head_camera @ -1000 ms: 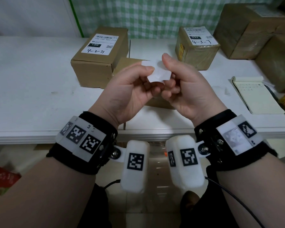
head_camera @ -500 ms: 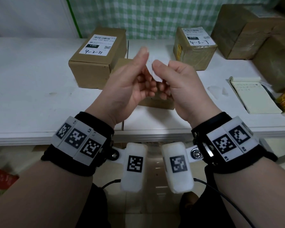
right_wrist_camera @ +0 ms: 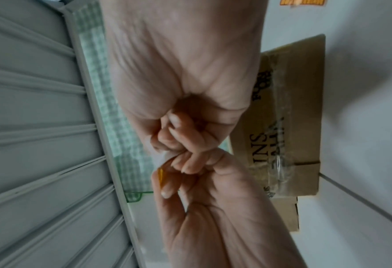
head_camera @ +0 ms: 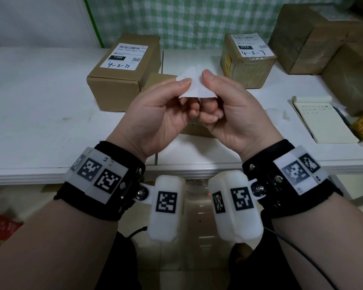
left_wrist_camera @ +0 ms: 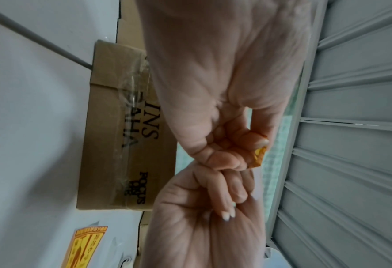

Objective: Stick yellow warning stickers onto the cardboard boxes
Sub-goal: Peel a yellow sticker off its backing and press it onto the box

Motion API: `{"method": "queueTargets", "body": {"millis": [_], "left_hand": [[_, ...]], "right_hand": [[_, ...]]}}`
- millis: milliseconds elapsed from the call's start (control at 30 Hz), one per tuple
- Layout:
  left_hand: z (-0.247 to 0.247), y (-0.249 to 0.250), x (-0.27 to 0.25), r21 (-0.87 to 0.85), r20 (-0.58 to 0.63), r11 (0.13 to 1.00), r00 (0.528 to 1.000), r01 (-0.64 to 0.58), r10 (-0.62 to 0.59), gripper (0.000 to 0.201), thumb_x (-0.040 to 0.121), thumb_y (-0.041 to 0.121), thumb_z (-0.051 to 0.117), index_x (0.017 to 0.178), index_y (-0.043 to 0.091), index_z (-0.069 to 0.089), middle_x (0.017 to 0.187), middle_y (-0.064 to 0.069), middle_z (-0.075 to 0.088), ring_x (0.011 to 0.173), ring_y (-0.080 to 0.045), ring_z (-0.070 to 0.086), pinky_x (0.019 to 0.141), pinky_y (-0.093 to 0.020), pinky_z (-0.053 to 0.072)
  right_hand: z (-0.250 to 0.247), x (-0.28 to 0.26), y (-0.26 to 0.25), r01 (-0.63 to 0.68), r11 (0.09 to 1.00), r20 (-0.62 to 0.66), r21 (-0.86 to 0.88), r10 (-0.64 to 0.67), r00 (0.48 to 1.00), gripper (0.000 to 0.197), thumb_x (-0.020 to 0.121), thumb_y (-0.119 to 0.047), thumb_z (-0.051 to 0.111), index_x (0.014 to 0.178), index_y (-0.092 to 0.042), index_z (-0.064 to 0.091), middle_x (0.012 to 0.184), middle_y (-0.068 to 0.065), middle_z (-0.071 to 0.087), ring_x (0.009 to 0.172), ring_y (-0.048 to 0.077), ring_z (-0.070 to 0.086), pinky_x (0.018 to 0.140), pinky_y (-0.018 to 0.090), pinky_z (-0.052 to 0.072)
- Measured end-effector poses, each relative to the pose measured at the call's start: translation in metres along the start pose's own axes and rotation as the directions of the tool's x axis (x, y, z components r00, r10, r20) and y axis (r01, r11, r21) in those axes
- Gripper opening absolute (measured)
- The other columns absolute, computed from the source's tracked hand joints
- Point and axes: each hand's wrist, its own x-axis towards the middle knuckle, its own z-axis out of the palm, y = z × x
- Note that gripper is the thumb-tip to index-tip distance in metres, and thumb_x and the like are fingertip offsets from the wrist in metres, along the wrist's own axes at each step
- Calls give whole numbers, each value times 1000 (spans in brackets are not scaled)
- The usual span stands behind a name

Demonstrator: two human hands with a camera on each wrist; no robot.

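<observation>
Above the tabletop, both hands are peeling a sticker.
Left hand and right hand are pinching it; a hasty pull could curl the adhesive onto itself.

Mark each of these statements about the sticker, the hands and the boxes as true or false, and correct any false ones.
1. Both hands pinch the sticker. True.
2. The left hand rests flat on the table. False: it is raised, pinching the sticker with the right hand.
3. The box marked 4-2-71 lies left of the box marked 4-3-7. True.
4. The notebook sits on a box. False: it lies on the table.
</observation>
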Motion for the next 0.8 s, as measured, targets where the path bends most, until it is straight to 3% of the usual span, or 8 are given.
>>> {"method": "queueTargets", "body": {"millis": [133,267,333,400,467,500,600,800], "left_hand": [[-6,-4,3,-78,-12,997,1000,24,-25,34,89,11,39,57,3,45,75,-30,58,75,-43,62,62,-27,53],[-10,-4,4,-142,12,988,998,58,-56,31,86,12,40,99,-15,42,84,-30,54,82,-43,60,71,-24,47],[-12,-4,4,-156,0,986,999,49,-50,32,81,13,48,103,-10,43,85,-29,56,86,-43,56,72,-23,45],[-9,-3,3,-140,-37,989,998,38,-43,37,76,13,55,103,-9,41,91,-30,49,93,-45,48,81,-32,43],[-8,-2,3,-104,-47,994,998,38,-43,18,79,8,50,84,-9,47,98,-31,40,97,-47,40,85,-43,32],[-9,-1,3,-48,-69,998,997,35,-39,21,81,8,45,85,-11,52,98,-31,43,96,-46,41,83,-44,32],[-11,-1,4,127,-68,992,998,12,-4,40,82,5,40,113,-20,47,96,-27,56,88,-41,53,73,-37,46],[-10,-1,-1,292,-66,956,996,-34,56,22,82,2,50,102,4,58,91,-7,68,85,-19,65,76,-31,55]], "right_hand": [[-1,1,2,-20,997,44,70,17,999,28,95,-18,45,97,7,56,44,2,41,43,8,42,41,12,35],[1,0,2,-38,985,64,167,28,998,23,96,-16,41,109,2,48,39,-5,39,33,4,35,39,11,28],[2,0,2,-39,980,44,193,31,999,22,95,-16,41,101,3,51,38,-5,40,32,4,31,38,11,26],[2,0,2,-46,985,7,169,46,999,22,94,-15,41,88,1,55,37,-4,39,32,4,29,36,12,26],[1,1,1,-44,996,-41,83,47,998,26,94,-15,44,75,-5,59,39,-2,37,33,5,29,36,15,28],[0,1,0,-39,999,-70,11,39,997,30,93,-17,46,68,-9,61,42,-1,37,35,6,29,37,17,29],[-3,0,-2,-23,962,-120,-274,-11,993,27,92,-29,54,69,-15,60,55,1,43,41,9,35,41,21,30],[-9,0,-2,91,833,-133,-546,-194,972,10,89,-18,62,80,-13,61,66,0,54,51,8,47,42,20,35]]}}
